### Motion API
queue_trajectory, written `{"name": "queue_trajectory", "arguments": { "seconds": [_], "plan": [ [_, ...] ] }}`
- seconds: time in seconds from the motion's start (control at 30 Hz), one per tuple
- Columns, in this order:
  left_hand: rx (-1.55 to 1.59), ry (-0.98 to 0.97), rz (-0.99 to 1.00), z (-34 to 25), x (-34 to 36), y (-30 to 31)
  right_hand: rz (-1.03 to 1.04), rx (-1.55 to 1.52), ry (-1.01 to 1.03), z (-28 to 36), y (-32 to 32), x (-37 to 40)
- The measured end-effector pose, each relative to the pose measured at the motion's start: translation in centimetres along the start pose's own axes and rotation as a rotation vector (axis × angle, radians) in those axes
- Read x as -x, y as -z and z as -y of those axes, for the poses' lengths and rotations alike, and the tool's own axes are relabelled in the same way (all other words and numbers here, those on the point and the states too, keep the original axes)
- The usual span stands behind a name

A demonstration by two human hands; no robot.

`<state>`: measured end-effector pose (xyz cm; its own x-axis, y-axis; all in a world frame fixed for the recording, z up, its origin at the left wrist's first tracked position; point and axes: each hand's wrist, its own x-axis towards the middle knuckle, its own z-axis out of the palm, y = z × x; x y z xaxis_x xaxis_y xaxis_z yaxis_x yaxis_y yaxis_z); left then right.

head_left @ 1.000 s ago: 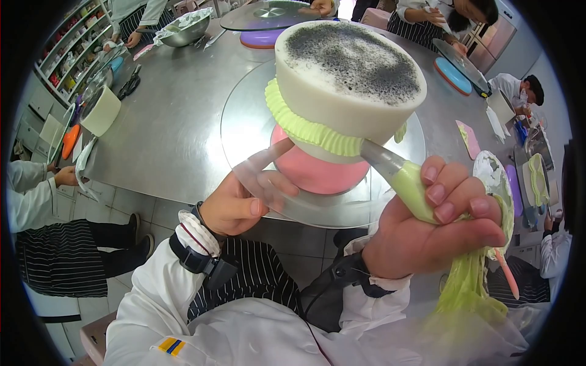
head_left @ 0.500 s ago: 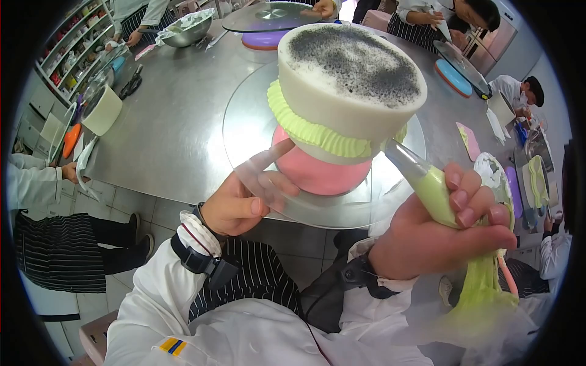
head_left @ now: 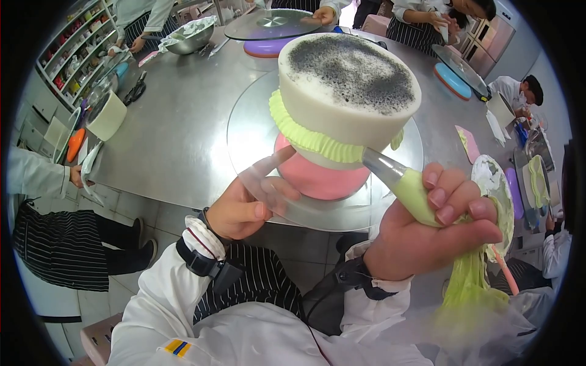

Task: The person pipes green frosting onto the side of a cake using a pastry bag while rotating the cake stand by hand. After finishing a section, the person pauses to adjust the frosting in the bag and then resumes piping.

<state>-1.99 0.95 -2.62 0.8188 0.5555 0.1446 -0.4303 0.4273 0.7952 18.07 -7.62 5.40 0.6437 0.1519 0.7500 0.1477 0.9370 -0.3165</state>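
A white cylindrical dummy cake [head_left: 342, 116], its top speckled black, stands on a clear turntable [head_left: 247, 125] with a pink base [head_left: 326, 177]. Pale green ruffled cream [head_left: 314, 144] runs around its lower side. My right hand [head_left: 442, 219] squeezes a piping bag [head_left: 416, 196] of green cream; the metal nozzle [head_left: 381, 165] meets the right end of the front ruffle. A separate bit of ruffle shows farther right. At the turntable's near left rim, my left hand [head_left: 244, 204] has its index finger stretched out and thumb apart, some fingers seen through the clear plate.
Behind my right hand is a cream-smeared bowl [head_left: 488, 174] with a pink-handled spatula [head_left: 505, 274]. A metal bowl [head_left: 190, 38] and another turntable [head_left: 271, 23] stand across the steel table [head_left: 177, 110]. Another white dummy [head_left: 107, 116] is at left. Several people work around the table.
My right hand, with the piping bag, has moved left and the nozzle has shifted left along the cake's lower side. My left hand stays by the turntable rim.
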Motion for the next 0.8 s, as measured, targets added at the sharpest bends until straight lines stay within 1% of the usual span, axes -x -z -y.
{"name": "queue_trajectory", "arguments": {
  "seconds": [0.07, 0.13, 0.17, 0.23, 0.3, 0.37, 0.4, 0.47, 0.5, 0.57, 0.6, 0.67, 0.8],
  "plan": [
    [0.006, -0.007, 0.001, 0.1, 0.0, 0.1, 0.003, 0.010, -0.010, 0.0, 0.0, -0.1],
    [0.002, -0.002, -0.027, 0.0, -0.1, -0.3, -0.080, 0.043, 0.015, 0.3, 0.3, -0.4],
    [0.001, 0.002, -0.054, -0.1, -0.1, -0.6, -0.084, 0.037, 0.018, 0.6, 0.3, -0.6],
    [-0.033, 0.028, -0.046, -0.5, -0.2, -1.0, -0.209, 0.025, 0.009, 1.2, 0.3, -1.1],
    [-0.070, 0.055, -0.032, -0.7, -0.4, -1.4, -0.253, 0.026, -0.011, 1.4, 0.4, -1.5],
    [-0.305, 0.014, -0.041, -0.5, -0.5, -1.5, -0.296, 0.025, -0.030, 1.7, 0.7, -2.0],
    [-0.316, 0.012, -0.037, -0.5, -0.5, -1.3, -0.307, 0.026, -0.052, 1.9, 1.0, -2.2],
    [-0.529, 0.025, -0.007, -0.2, -0.5, -1.0, -0.321, 0.020, -0.070, 2.3, 1.6, -2.6],
    [-0.536, 0.023, -0.004, -0.2, -0.5, -1.1, -0.335, 0.002, -0.075, 2.4, 1.8, -2.7],
    [0.148, -0.017, -0.072, -0.1, -0.6, -1.4, -0.352, -0.019, -0.077, 2.7, 2.1, -2.9],
    [0.143, -0.016, -0.070, 0.0, -0.5, -1.1, -0.346, -0.027, -0.084, 2.9, 2.2, -2.9],
    [0.144, 0.011, -0.171, 0.4, -0.4, -0.2, -0.342, -0.038, -0.090, 3.1, 2.4, -3.0],
    [0.088, 0.002, -0.158, 0.5, -0.2, -0.5, -0.341, -0.109, -0.148, 3.7, 2.4, -3.0]
  ]
}}
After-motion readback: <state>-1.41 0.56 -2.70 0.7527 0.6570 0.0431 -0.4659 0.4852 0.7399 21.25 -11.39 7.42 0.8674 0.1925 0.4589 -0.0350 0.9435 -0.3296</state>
